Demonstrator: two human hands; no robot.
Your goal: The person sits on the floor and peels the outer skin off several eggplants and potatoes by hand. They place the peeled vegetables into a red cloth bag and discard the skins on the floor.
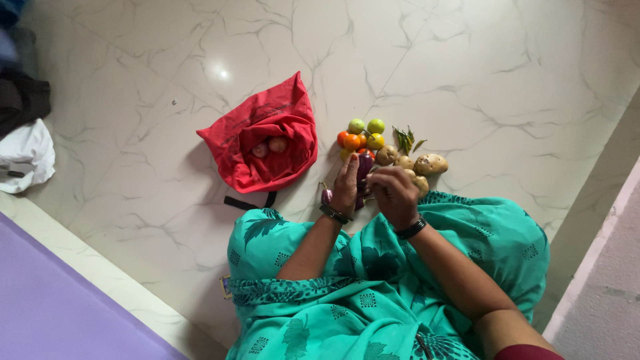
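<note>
I look down at my lap, covered in teal patterned cloth (373,287), on a white marble floor. My left hand (345,187) reaches forward and rests on a purple eggplant (364,167) lying on the floor. My right hand (393,195) is curled close beside it, fingers bent near the same eggplant; what it grips is hidden. Just beyond lie orange tomatoes (351,141), green and yellow round fruits (375,126), several potatoes (431,163) and a sprig of green leaves (404,139).
A red cloth bag (267,133) lies open on the floor at the left, with two onions (269,147) inside. Dark and white clothes (23,143) lie at the far left. A purple mat (53,307) covers the lower left. A grey wall edge (600,267) runs along the right.
</note>
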